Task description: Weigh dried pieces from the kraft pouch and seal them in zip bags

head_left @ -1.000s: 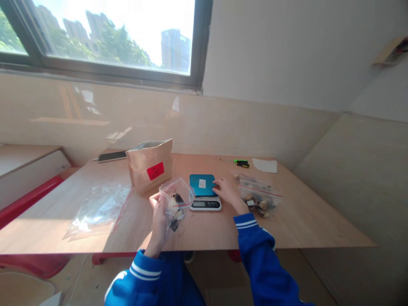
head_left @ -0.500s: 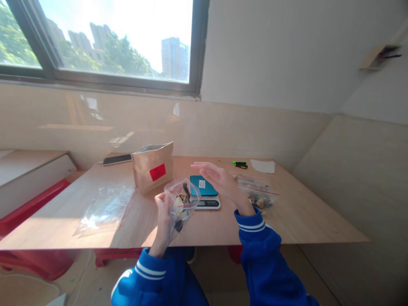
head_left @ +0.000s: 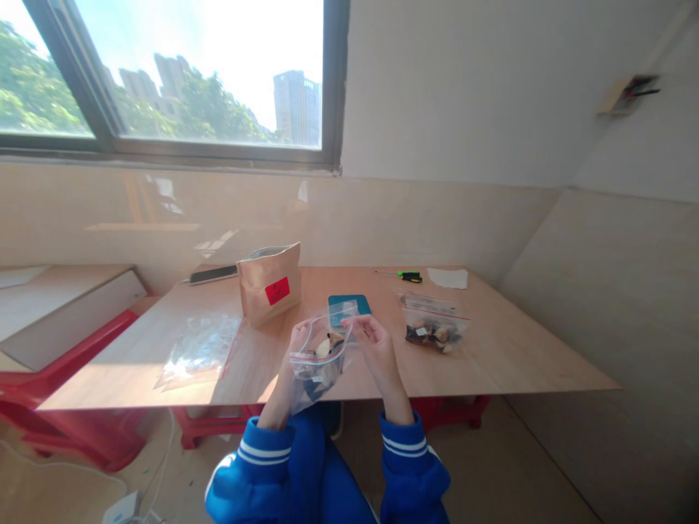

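Between my hands is a clear zip bag (head_left: 317, 378) with a red-lined seal, holding pale and dark dried pieces. Its mouth gapes. My left hand (head_left: 292, 356) grips the bag's left side, partly behind the plastic. The fingers of my right hand (head_left: 374, 338) pinch the upper right edge of the mouth. Just behind the bag, a kitchen scale with a teal top (head_left: 349, 300) is partly covered by bag and hand. A brown paper pouch (head_left: 267, 298) with a red label stands open-topped to the left. Filled zip bags (head_left: 437, 331) lie right of my right hand.
Flat clear bags (head_left: 199, 349) lie on the table's left part. A phone (head_left: 212, 274) rests near the wall. Screwdrivers (head_left: 409, 276) and a white paper sheet (head_left: 448, 278) lie at the back right. Red stools (head_left: 98, 415) stand below the table's front edge.
My right hand has come down and left from above the scale and taken hold of the bag's edge. The bag's mouth now spans both hands. The view has shifted slightly.
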`<move>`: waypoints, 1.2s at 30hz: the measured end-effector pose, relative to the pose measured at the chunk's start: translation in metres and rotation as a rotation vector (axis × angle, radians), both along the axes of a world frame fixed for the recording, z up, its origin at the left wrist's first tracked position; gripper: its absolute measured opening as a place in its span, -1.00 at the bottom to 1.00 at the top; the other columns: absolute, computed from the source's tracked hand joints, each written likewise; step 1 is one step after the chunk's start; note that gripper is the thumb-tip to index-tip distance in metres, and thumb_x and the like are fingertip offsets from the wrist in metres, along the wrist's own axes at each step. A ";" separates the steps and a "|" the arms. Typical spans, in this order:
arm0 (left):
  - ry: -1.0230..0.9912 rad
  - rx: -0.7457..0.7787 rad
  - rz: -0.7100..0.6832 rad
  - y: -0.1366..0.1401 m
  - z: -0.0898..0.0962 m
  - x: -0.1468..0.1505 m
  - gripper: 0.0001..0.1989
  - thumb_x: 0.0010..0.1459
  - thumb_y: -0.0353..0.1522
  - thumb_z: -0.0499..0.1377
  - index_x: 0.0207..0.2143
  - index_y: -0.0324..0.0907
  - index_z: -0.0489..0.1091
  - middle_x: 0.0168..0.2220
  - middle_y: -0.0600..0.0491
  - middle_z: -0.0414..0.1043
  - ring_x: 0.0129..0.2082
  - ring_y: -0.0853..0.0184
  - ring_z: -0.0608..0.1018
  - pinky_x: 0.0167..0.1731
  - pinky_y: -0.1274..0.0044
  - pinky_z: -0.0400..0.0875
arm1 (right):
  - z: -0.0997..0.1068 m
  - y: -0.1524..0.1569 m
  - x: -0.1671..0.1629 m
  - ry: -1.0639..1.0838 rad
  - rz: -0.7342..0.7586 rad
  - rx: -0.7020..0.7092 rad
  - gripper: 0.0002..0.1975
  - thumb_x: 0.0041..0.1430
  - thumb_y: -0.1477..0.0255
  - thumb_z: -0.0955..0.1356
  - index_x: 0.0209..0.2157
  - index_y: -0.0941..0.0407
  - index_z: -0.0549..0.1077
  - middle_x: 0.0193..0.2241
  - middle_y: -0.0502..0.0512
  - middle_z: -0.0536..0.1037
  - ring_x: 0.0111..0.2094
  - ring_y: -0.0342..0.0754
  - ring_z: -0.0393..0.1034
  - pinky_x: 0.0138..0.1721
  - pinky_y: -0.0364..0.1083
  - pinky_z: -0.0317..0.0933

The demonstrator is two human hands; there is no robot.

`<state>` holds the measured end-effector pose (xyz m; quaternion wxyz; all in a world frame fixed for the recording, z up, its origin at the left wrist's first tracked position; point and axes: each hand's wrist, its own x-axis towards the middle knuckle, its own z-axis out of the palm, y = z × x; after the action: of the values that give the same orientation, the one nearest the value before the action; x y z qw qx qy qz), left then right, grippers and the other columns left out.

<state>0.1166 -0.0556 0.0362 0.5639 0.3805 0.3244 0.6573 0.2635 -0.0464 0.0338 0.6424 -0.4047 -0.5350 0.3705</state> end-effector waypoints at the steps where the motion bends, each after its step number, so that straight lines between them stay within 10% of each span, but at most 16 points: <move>1: 0.000 -0.033 -0.049 -0.002 -0.003 -0.003 -0.67 0.09 -0.16 0.17 -0.18 -0.18 0.45 -0.15 -0.11 0.52 -0.14 0.20 0.55 -0.11 0.35 0.43 | -0.002 -0.003 -0.002 0.058 -0.102 -0.008 -0.69 0.08 0.12 0.37 -0.38 0.10 0.42 -0.36 0.10 0.58 -0.30 -0.02 0.49 -0.19 -0.05 0.36; 5: 0.011 -0.029 -0.127 -0.015 -0.015 -0.013 -0.53 0.07 0.01 0.12 -0.19 -0.18 0.43 -0.22 -0.05 0.54 -0.20 0.21 0.56 -0.17 0.39 0.44 | -0.012 -0.015 -0.007 0.184 -0.357 -0.058 -0.68 0.07 0.11 0.37 -0.38 0.10 0.38 -0.45 0.09 0.56 -0.47 -0.05 0.45 -0.42 -0.08 0.36; 15: 0.352 0.018 0.451 -0.021 -0.010 -0.016 -0.73 0.07 -0.15 0.21 -0.36 -0.19 0.47 -0.43 0.05 0.54 -0.40 0.31 0.55 -0.33 0.51 0.40 | -0.019 -0.035 -0.004 0.112 -0.221 -0.065 -0.71 0.09 0.16 0.38 -0.36 0.11 0.45 -0.45 0.10 0.60 -0.58 -0.12 0.38 -0.51 -0.12 0.30; 22: 0.447 0.088 0.445 -0.030 -0.001 -0.011 -0.71 0.15 -0.12 0.12 -0.38 -0.17 0.39 -0.53 0.14 0.40 -0.49 0.41 0.44 -0.44 0.59 0.30 | -0.012 -0.046 0.003 0.156 -0.051 -0.025 -0.65 0.10 0.18 0.38 -0.15 0.07 0.36 -0.38 0.05 0.61 -0.49 -0.09 0.46 -0.44 -0.13 0.31; 36: 0.115 0.056 0.315 -0.044 -0.013 0.003 -0.82 0.17 -0.24 0.10 -0.40 -0.14 0.23 -0.53 0.20 0.31 -0.53 0.46 0.40 -0.47 0.63 0.30 | -0.009 -0.051 0.010 0.185 -0.218 -0.056 -0.72 0.10 0.17 0.38 -0.32 0.10 0.42 -0.62 -0.02 0.54 -0.69 -0.12 0.34 -0.58 -0.14 0.20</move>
<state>0.1198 -0.1000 0.0235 0.4237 0.3774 0.3934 0.7234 0.2733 -0.0978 0.0246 0.7138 -0.4421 -0.4159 0.3492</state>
